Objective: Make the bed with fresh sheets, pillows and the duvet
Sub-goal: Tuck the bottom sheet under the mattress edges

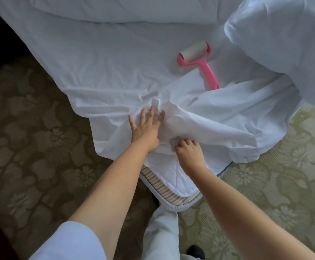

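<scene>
Our left hand [145,131] lies flat on the white sheet [115,76], fingers [151,113] straight and spread, pressing the cloth onto the top of the mattress corner [168,196]. Just to its right and nearer, our right hand [190,151] has its fingers curled into a bunched fold of the same sheet, gripping it at the corner's edge.

The relation that matters, in our judgement: the loose cloth runs from the right hand away to the right and far side, a rumpled flap whose edge hangs toward the carpet [31,119], while the bare quilted corner with its striped side and corded piping sits directly below both hands, nearest us. So the slack would need drawing down and under toward us, and the right hand is the better placed.

The sheet is thin, creased cotton, soft-folding. Farther on the bed, a pink lint roller [199,61] lies with its handle pointing toward the flap. A puffy white duvet [284,40] is heaped far right; a plump pillow [124,8] lies across the far edge.
</scene>
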Motion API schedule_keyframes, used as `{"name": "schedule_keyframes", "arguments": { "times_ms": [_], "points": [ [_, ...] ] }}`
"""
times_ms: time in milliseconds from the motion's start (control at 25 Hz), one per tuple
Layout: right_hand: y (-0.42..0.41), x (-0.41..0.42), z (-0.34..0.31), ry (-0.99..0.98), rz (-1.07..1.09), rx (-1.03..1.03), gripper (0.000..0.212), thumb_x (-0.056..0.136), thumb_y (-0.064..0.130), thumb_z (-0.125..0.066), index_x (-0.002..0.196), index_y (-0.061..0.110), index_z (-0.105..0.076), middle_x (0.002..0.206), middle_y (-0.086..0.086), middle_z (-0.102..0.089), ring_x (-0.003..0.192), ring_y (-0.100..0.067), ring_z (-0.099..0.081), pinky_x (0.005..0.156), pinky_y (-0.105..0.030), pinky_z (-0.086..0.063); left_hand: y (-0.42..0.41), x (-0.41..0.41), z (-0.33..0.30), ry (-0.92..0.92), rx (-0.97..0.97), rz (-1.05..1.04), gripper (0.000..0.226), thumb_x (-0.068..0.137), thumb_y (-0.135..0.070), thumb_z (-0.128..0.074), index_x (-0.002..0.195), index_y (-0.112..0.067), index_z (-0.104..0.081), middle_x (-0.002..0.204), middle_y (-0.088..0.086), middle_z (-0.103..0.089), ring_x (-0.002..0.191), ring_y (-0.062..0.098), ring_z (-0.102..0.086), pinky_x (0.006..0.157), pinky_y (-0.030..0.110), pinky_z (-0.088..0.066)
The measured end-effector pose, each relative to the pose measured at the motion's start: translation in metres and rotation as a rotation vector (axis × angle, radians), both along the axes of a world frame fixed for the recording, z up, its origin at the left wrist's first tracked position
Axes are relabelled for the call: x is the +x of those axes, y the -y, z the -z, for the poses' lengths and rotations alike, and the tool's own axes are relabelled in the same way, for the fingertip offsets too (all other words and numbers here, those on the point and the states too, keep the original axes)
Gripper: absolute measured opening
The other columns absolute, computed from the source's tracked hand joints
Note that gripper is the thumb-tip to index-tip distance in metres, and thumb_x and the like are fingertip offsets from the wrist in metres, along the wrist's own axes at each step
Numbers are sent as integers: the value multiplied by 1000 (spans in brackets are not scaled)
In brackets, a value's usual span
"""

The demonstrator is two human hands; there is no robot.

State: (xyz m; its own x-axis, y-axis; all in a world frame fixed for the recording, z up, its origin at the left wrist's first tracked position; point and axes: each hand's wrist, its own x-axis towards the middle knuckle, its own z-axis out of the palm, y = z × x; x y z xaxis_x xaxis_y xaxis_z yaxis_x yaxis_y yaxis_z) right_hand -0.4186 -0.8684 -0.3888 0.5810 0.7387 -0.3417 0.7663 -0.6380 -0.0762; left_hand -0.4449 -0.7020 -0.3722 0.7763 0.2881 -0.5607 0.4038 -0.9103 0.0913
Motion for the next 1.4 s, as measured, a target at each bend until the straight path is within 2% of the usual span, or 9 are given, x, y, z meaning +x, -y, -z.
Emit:
{"name": "schedule_keyframes", "arguments": {
  "times_ms": [120, 400, 560, 720, 800, 920, 1040, 1200, 1400],
  "points": [
    [8, -2, -17, -128, 41, 107, 15, 84, 6, -54, 96, 4, -62, 104, -13, -60, 96, -32, -56, 80, -37, -42, 5, -7, -4, 45, 37, -22, 88, 93, -15, -51, 148, -40, 14, 157, -1, 23, 145, 27, 17, 113, 61, 6],
    [34, -21, -82, -339, 263, 179, 20, 103, 24, -26, 89, 12, -32, 85, -17, -58, 68, -33, -48, 57, -35, -29, 46, -43, -57, -124, 91, 294, 103, 83, -19, -67, 147, -46, 9, 152, 6, 36, 142, 35, 24, 109, 66, 3],
    [70, -66, -122, -346, 165, 121, 23, 104, 31, -27, 92, 11, -34, 83, -10, -57, 69, -28, -47, 57, -33, -32, 99, -88, -85, -133, -78, 236, 38, 93, -21, -48, 130, -25, -54, 151, 4, -32, 143, 26, -16, 115, 53, -11],
    [126, -102, -167, -380, 36, -64, 67, 88, 61, -50, 133, 12, -37, 108, -9, -62, 93, -29, -59, 70, -34, -42, 148, -148, -128, -176, -321, 7, 27, 90, -7, -46, 114, -8, -58, 125, 8, -54, 114, 27, -50, 86, 30, -40],
    [157, -119, -181, -319, -61, -216, 78, 86, 51, -62, 146, 15, -28, 128, -7, -55, 113, -27, -55, 83, -34, -44, 169, -179, -146, -95, -347, -40, 19, 88, 2, -43, 92, -9, -57, 102, 4, -53, 105, 27, -52, 81, 29, -39],
    [192, -154, -196, -127, -151, -256, 34, 91, 12, -53, 125, 11, -54, 116, -6, -58, 108, -26, -57, 80, -34, -46, 206, -225, -171, -65, -352, -88, 30, 84, 6, -39, 66, -17, -39, 75, -2, -39, 76, 20, -41, 66, 27, -33],
    [211, -188, -216, -72, -126, -128, 23, 88, 0, -44, 104, 3, -60, 98, -6, -51, 96, -24, -53, 73, -32, -43, 236, -267, -192, -28, -329, -101, 28, 85, 4, -37, 67, -19, -38, 77, -1, -40, 76, 18, -38, 66, 28, -31],
    [227, -228, -242, -252, 53, -134, 37, 93, 3, -33, 124, 3, -53, 110, -11, -56, 99, -28, -54, 76, -31, -41, 258, -317, -218, 68, -296, -181, 24, 90, -2, -36, 75, -19, -45, 89, 2, -48, 84, 21, -45, 75, 31, -39],
    [242, -257, -264, -368, 121, -151, 54, 98, 49, -36, 130, 8, -51, 125, -7, -53, 115, -26, -49, 91, -33, -34, 269, -356, -250, 13, -270, -207, 30, 97, -15, -37, 121, -7, -52, 124, 10, -52, 112, 27, -50, 91, 31, -38]
  ]
}}
